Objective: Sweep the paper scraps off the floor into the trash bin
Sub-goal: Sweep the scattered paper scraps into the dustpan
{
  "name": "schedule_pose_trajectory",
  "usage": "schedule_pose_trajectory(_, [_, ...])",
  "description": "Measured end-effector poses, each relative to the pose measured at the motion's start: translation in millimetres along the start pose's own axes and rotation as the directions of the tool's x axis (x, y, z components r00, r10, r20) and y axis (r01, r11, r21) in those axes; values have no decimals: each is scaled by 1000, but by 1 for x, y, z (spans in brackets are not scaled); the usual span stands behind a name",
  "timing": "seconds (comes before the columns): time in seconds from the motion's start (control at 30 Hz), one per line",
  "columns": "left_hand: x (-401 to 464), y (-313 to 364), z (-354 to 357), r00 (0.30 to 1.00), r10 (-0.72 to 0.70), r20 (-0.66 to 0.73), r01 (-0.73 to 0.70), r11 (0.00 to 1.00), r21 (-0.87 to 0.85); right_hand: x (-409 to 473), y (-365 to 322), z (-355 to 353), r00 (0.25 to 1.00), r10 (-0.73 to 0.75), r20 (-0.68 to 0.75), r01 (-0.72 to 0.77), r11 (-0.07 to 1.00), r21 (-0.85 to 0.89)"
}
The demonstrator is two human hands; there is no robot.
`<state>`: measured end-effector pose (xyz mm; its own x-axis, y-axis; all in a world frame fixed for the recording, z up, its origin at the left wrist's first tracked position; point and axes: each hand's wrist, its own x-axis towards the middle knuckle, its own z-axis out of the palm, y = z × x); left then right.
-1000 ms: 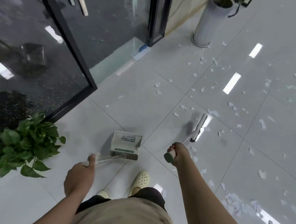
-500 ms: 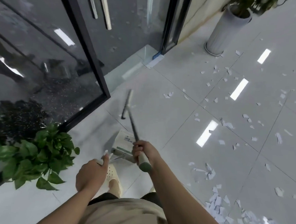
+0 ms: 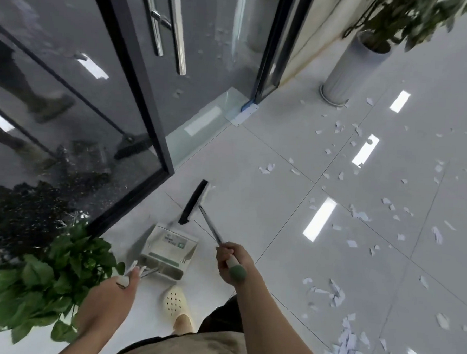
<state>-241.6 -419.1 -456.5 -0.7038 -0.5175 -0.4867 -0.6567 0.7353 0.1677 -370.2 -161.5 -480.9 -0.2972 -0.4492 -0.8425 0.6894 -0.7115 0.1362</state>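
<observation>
Broom [image 3: 196,202] head beside door frame [image 3: 139,96], dustpan [image 3: 169,250] behind

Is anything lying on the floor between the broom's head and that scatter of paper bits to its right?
Nothing visible. Bare tile runs from the broom head to the nearest paper scraps; the dustpan sits nearer the person, out of that path.

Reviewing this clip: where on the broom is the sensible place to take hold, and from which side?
Probably the padded green end of the broom handle, where the right hand grips it now. The thin shaft slants up from the floor-level head toward the person, so fingers wrap it from the near, upper side.
</observation>
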Motion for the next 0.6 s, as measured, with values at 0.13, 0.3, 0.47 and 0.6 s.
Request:
schedule_pose_trajectory(0.13, [7,27,-2,1000,-10,22,9,999,42,-17,-51,-30,991,-86,-103,84,996,-28])
schedule_pose_trajectory(0.3, [10,96,-3,1000,11,29,-11,1000,3,-48,-143,-54,947,-200,-252,214,976,31])
schedule_pose_trajectory(0.47, [23,177,3,1000,18,24,-17,999,-48,-79,-259,-13,839,-341,-424,322,939,-118])
schedule_pose_trajectory(0.6, [30,245,7,1000,18,-9,-19,998,-59,-87,-296,45,802,-445,-400,309,881,-359])
